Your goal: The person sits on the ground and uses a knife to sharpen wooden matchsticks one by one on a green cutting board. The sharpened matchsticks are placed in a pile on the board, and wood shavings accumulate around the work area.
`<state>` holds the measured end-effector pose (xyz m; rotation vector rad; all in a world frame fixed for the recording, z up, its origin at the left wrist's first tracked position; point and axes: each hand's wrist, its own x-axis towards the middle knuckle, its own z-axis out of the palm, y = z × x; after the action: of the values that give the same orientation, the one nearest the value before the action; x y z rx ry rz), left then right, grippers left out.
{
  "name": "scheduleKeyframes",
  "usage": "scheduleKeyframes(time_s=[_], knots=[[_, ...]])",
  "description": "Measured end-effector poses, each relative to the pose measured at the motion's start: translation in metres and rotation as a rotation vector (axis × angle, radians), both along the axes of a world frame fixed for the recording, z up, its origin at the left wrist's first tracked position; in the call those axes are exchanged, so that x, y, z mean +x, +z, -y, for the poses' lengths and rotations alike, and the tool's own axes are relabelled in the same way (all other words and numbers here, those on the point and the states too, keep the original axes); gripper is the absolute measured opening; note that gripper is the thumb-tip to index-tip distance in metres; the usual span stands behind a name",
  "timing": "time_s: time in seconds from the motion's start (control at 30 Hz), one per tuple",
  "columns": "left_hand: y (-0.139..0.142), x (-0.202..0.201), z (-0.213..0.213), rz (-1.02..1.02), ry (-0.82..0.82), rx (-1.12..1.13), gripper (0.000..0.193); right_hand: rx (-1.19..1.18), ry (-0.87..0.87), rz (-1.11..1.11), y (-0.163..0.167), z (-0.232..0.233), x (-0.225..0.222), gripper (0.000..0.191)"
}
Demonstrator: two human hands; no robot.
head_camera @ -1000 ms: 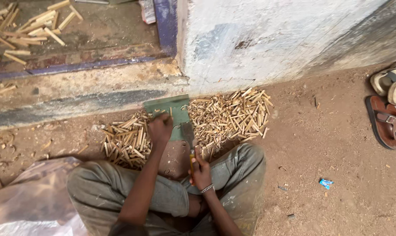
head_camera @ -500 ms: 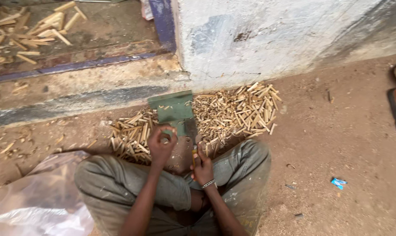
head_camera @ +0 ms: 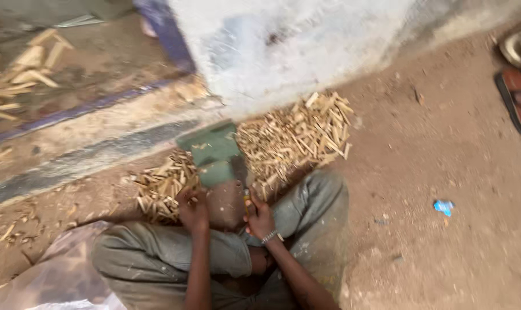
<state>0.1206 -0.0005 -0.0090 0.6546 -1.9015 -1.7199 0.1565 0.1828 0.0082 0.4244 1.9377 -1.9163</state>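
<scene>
On the dirt floor (head_camera: 444, 143) by the wall, two stick piles (head_camera: 295, 140) lie cut; left hand (head_camera: 193, 208) fingers pinch sticks, right hand (head_camera: 259, 218) fingers clasp a yellow-handled tool (head_camera: 246, 201).

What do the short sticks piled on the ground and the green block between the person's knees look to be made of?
Short sticks: apparently raw split wood, pale tan, matte, with rough splintered ends. Green block: hard to tell through the blur; probably wood or metal under a worn, dull green coat, with flat faces.
</scene>
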Motion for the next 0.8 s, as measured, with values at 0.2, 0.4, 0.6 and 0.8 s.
scheduleKeyframes(time_s=[0.2, 0.4, 0.6, 0.8], knots=[[0.044, -0.072, -0.106, 0.092, -0.474, -0.34, 0.033, 0.1, -0.004, -0.075, -0.055, 0.002, 0.011, 0.056], [0.091, -0.129, -0.203, 0.026, -1.031, -0.878, 0.039, 0.396, 0.132, -0.54, -0.097, 0.008, 0.019, 0.051], [0.078, -0.143, -0.224, 0.018, -1.16, -1.434, 0.031, 0.354, 0.04, -0.798, -0.082, 0.009, 0.013, 0.066], [0.079, -0.151, -0.209, -0.305, -0.968, -1.32, 0.037, 0.159, 0.115, -0.635, -0.059, 0.006, 0.01, 0.043]])
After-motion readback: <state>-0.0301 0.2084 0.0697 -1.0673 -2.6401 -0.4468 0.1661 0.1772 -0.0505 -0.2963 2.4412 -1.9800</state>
